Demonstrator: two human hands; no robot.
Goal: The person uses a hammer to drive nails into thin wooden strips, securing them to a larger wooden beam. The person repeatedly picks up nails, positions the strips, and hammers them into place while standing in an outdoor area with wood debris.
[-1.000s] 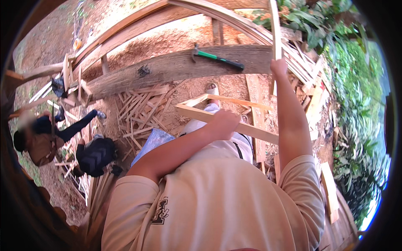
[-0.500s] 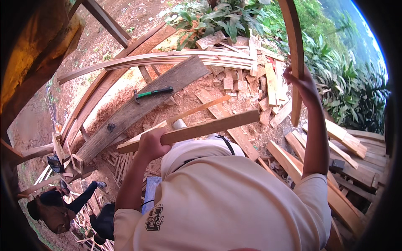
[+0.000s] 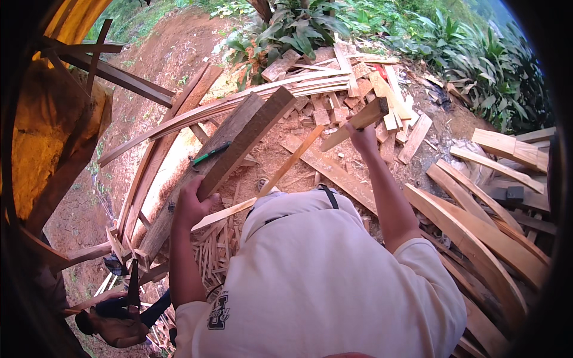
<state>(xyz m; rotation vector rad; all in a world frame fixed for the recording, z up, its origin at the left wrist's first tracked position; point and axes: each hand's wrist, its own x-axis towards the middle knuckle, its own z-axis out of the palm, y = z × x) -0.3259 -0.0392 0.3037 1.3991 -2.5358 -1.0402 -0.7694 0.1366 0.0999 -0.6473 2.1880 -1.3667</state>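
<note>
My left hand (image 3: pixel 196 203) is closed round the near end of a thick brown wooden board (image 3: pixel 253 137), which slants up and away to the right. My right hand (image 3: pixel 363 138) grips a shorter-looking piece of wood (image 3: pixel 357 123), pointing up to the right. Part of that piece's length may be foreshortened. Behind the left board lies a weathered grey plank (image 3: pixel 224 128), raised above the ground. A hammer with a green and black handle (image 3: pixel 212 153) rests on this plank, partly covered by the held board.
Offcuts (image 3: pixel 334 110) and sawdust cover the ground ahead. Long thin strips (image 3: pixel 239 92) cross at the far left. Curved planks (image 3: pixel 471 238) are stacked on my right. Another person (image 3: pixel 119 325) is at the lower left. Leafy plants (image 3: pixel 304 33) grow at the back.
My right hand has come down and to the left with its wood, which stood upright before. The left board has swung from nearly level to pointing away, now overlapping the hammer and grey plank.
</note>
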